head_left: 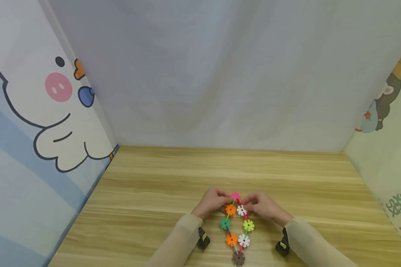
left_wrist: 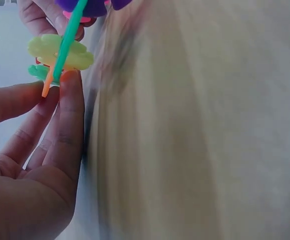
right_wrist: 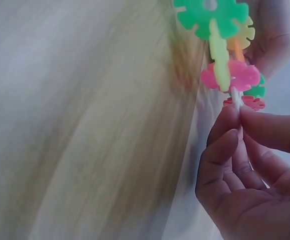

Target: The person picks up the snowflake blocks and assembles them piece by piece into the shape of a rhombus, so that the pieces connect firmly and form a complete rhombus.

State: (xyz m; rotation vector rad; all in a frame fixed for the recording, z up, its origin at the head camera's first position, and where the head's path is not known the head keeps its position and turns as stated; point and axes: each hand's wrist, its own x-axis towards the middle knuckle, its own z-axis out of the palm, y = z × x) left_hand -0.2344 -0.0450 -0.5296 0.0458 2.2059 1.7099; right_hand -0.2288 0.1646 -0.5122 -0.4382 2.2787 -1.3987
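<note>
Slotted plastic snowflake discs are joined into a long closed loop in the head view, flat discs alternating with edge-on ones. My left hand [head_left: 214, 202] is at the loop's upper left, its thumb and fingers pinching an orange disc [left_wrist: 48, 82] seen edge-on in the left wrist view. A pink disc [head_left: 235, 195] tops the loop, close to both hands' fingertips. On the upper right, my right hand [head_left: 264, 206] pinches a white disc [right_wrist: 236, 99] between thumb and finger. Lower down the loop are a green disc [head_left: 225, 223], a yellow-green disc [head_left: 248, 225] and a brown disc [head_left: 238, 258].
The wood-grain table [head_left: 147, 185] lies under the loop. A pale curtain [head_left: 200, 74] hangs behind it, with printed cartoon panels on both sides. Each wrist wears a small black camera, such as the left wrist's camera [head_left: 204, 239].
</note>
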